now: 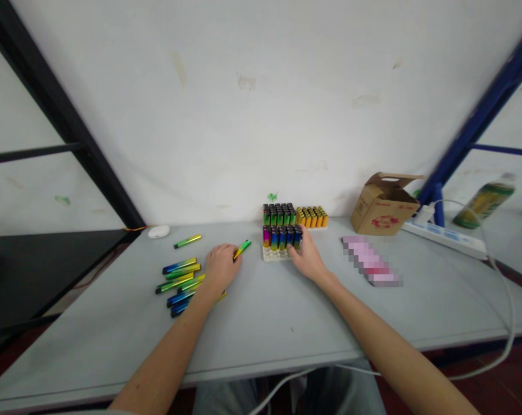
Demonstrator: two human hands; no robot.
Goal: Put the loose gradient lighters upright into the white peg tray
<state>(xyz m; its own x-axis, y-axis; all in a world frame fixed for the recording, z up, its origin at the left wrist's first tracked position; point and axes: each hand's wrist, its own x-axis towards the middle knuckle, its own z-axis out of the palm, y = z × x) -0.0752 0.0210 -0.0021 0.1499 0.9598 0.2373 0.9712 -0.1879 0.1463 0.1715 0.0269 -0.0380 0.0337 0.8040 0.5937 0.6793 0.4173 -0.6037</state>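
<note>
My left hand is closed on a green-yellow tube, which sticks out past its fingers. Under and beside my left forearm lie several blue and green-yellow tubes, with a single green-yellow tube apart behind them. My right hand grips the right end of a white rack, its thumb and fingers around the tubes there. Purple and blue tubes stand upright in the rack's back part; holes show in front. Green tubes and yellow-orange tubes stand in blocks behind.
An open cardboard box sits at the back right, beside a white power strip and a bottle. A pink, pixelated object lies right of my right hand. A white case is at the back left. A white cable hangs across the front edge.
</note>
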